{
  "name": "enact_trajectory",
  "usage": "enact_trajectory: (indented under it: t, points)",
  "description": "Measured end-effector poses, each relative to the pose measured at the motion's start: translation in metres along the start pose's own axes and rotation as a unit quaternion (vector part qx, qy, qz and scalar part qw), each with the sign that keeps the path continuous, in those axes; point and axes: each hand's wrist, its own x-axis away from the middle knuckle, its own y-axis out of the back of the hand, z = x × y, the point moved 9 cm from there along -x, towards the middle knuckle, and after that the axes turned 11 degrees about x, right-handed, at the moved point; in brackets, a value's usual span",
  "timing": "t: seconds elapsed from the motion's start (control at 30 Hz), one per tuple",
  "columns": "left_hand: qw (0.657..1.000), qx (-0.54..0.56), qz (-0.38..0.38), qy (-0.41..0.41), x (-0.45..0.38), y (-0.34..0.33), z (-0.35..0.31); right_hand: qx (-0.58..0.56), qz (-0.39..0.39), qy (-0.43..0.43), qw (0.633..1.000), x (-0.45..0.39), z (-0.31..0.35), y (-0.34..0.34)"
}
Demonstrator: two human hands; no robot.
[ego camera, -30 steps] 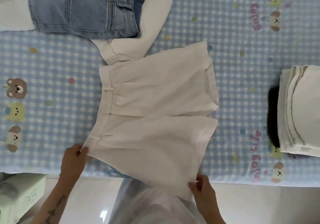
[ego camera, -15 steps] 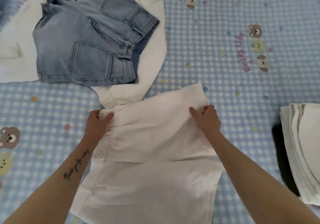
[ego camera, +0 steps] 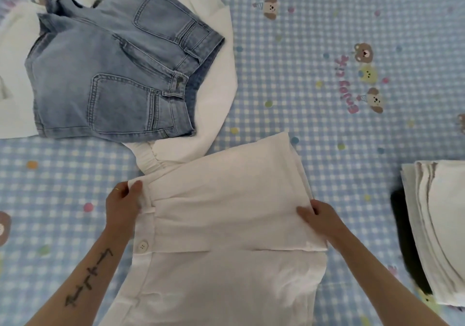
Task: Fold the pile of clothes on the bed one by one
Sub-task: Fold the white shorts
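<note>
- Mid-fold, I'd say: the pair of white linen-look shorts with a white button at the waistband (ego camera: 226,225) lies spread on the blue-and-white checked bedsheet with little cartoon bears (ego camera: 314,74), right in front of the person.
- Left hand (ego camera: 123,205) pinches the far waistband corner of the white shorts, thumb on top and the fabric caught between thumb and fingers.
- Right hand (ego camera: 317,216) pinches the hem edge of the far leg on the opposite side of the shorts, thumb pressed onto the cloth, fingers tucked under.
- My read is that the far half is about to come over the near half, so this garment isn't folded yet, just lined up.
- Done already, looks like: a neat stack of folded white cloth (ego camera: 437,230) sits well to the right of the shorts, with something black (ego camera: 405,237) under or beside it. Can't tell how many pieces.
- Still to go: light blue denim shorts with stitched back pockets (ego camera: 113,74), lying unfolded beyond the white shorts to the left, on top of a rumpled white garment with an elastic gathered edge (ego camera: 216,94) that touches the white shorts' far edge.
- So at least two more after this one, as far as I can see.
</note>
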Motion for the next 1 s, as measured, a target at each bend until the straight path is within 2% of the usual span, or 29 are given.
enact_trajectory:
  t: [0.13,0.2,0.3,0.37,0.43,0.5,0.57,0.63,0.67,0.7,0.77,0.8,0.83,0.9,0.97,1.0]
  points:
    - [1.0,-0.012,-0.02,0.014,-0.001,-0.006,0.002,-0.218,0.11,-0.025,0.969,0.015,-0.019,-0.016]
    - [0.999,-0.025,-0.028,0.016,-0.002,-0.007,0.002,-0.231,0.14,-0.013,0.963,0.018,-0.01,-0.022]
    - [0.998,-0.034,-0.045,0.002,-0.002,-0.005,0.002,-0.19,0.179,-0.001,0.965,0.024,-0.008,-0.027]
    - [0.997,-0.03,-0.066,-0.01,-0.001,-0.002,0.001,-0.117,0.147,-0.001,0.982,0.026,-0.021,-0.023]
    - [0.996,-0.04,-0.079,-0.026,0.004,-0.003,0.0,-0.046,0.048,-0.004,0.998,0.025,-0.04,-0.012]
    - [0.996,-0.048,-0.069,-0.042,0.014,-0.007,0.002,-0.065,-0.049,-0.023,0.996,0.034,-0.051,-0.008]
    - [0.998,-0.041,-0.03,-0.048,0.032,-0.01,0.008,-0.091,-0.049,-0.015,0.995,0.048,-0.054,-0.022]
    - [0.994,-0.084,0.009,-0.073,0.055,-0.009,0.015,-0.039,-0.056,0.012,0.998,0.06,-0.057,-0.027]
    - [0.983,-0.148,0.009,-0.107,0.067,-0.004,0.018,0.007,-0.106,0.016,0.994,0.066,-0.06,-0.018]
    - [0.962,-0.227,-0.003,-0.154,0.08,-0.001,0.018,0.063,-0.188,0.01,0.98,0.073,-0.063,-0.003]
    - [0.897,-0.335,-0.006,-0.289,0.117,-0.012,0.007,0.17,-0.349,0.049,0.92,0.097,-0.04,0.013]
    - [0.863,-0.363,0.036,-0.35,0.138,-0.031,0.004,0.201,-0.384,0.098,0.896,0.11,-0.014,0.004]
    - [0.832,-0.38,0.099,-0.393,0.159,-0.056,0.007,0.219,-0.383,0.165,0.882,0.118,0.018,-0.017]
    - [0.787,-0.405,0.205,-0.418,0.189,-0.101,0.021,0.239,-0.312,0.289,0.873,0.123,0.077,-0.08]
    - [0.755,-0.448,0.243,-0.413,0.193,-0.123,0.038,0.293,-0.246,0.34,0.859,0.113,0.1,-0.13]
    - [0.74,-0.475,0.248,-0.407,0.187,-0.122,0.049,0.328,-0.225,0.336,0.854,0.1,0.091,-0.137]
